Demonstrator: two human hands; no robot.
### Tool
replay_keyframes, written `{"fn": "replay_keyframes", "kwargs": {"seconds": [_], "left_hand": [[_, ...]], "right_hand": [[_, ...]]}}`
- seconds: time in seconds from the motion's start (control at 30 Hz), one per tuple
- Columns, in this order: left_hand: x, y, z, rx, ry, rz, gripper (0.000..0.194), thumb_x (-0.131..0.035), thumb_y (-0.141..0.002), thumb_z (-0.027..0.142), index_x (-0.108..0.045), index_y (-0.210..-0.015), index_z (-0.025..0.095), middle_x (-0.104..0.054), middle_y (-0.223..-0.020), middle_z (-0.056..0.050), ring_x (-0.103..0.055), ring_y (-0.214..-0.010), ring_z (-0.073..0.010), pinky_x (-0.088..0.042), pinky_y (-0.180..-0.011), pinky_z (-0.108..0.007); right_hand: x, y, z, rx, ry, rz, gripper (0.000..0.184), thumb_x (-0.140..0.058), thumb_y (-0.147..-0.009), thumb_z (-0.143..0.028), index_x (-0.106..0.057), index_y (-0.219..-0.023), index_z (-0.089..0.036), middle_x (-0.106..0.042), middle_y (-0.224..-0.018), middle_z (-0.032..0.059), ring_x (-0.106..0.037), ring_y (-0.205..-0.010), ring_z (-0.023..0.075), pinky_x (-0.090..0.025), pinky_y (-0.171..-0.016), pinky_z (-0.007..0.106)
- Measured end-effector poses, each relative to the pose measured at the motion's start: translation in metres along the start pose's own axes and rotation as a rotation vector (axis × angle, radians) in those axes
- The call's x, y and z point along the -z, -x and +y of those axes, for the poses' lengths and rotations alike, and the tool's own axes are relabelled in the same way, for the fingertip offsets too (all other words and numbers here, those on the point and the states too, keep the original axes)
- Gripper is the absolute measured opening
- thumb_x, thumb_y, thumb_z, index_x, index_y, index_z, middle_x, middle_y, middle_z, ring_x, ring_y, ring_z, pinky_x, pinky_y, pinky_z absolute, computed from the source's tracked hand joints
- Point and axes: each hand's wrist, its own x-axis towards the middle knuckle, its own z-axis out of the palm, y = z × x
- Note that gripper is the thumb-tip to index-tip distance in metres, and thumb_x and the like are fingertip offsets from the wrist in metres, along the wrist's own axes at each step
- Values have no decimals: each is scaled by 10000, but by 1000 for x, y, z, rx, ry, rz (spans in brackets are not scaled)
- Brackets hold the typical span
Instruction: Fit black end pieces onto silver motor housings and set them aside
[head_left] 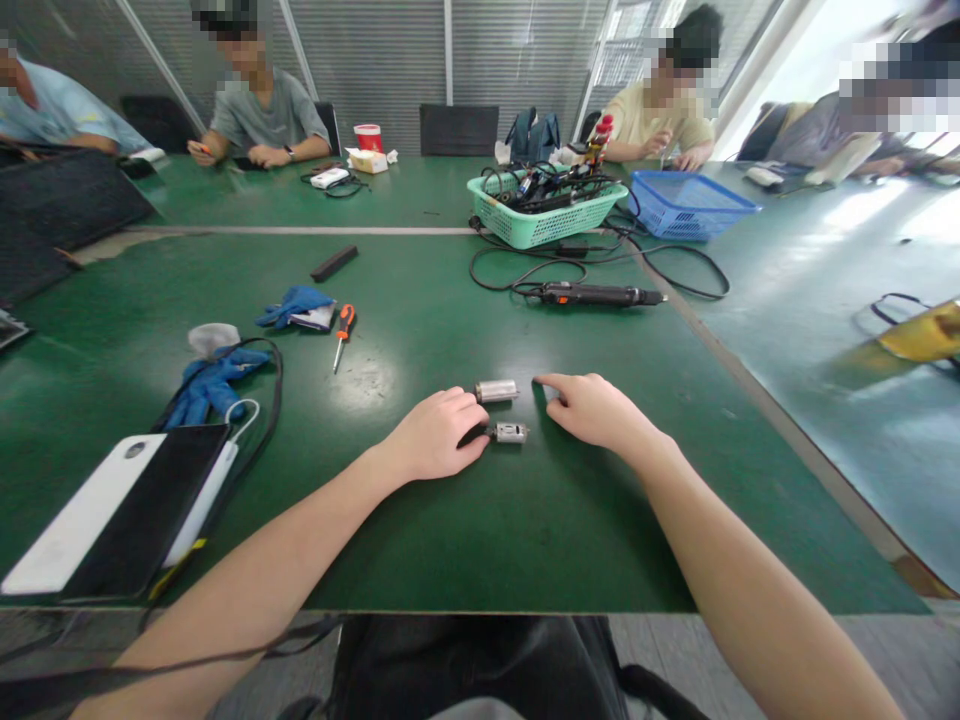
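Note:
Two small metal parts lie on the green tabletop (585, 540) between my hands. One is a silver cylindrical motor casing (496, 391), and just below it is a small DC motor (510, 432) with a shiny can. My left hand (439, 435) rests flat on the table, its fingertips at or right beside both parts, holding neither. My right hand (592, 410) lies to their right, its extended index finger a little apart from the casing and holding nothing.
An orange-handled screwdriver (343, 330) and blue gloves (296, 307) lie ahead. A black tablet-like case (142, 510) and cable sit left. Farther back are a corded electric screwdriver (592, 294), a green basket (546, 215) of cables and a blue basket (690, 205). Several people sit around the tables.

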Motion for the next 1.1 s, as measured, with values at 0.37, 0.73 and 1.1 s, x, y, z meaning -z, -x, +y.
{"fn": "replay_keyframes", "kwargs": {"seconds": [0.37,0.73,1.1], "left_hand": [[1,0,0,4,2,-5,175,-569,-962,303,-666,-1013,167,-642,-968,-80,-573,-927,-227,-483,-830,-366],[0,0,0,4,10,-5,175,-554,-966,298,-664,-1013,169,-644,-975,-83,-577,-929,-225,-491,-831,-366],[-1,0,-1,4,10,-8,173,-555,-961,298,-662,-1012,171,-645,-968,-82,-575,-929,-228,-486,-826,-366]], "right_hand": [[0,0,-1,-69,12,-3,506,-483,-909,-277,-618,-1396,-275,-768,-1027,95,-710,-966,280,-497,-846,347],[1,1,-1,-42,9,-7,493,-493,-917,-271,-604,-1397,-252,-767,-974,102,-717,-923,280,-493,-800,331],[1,1,0,-16,15,-6,498,-487,-921,-267,-630,-1398,-239,-774,-1088,111,-723,-976,275,-509,-868,341]]}}
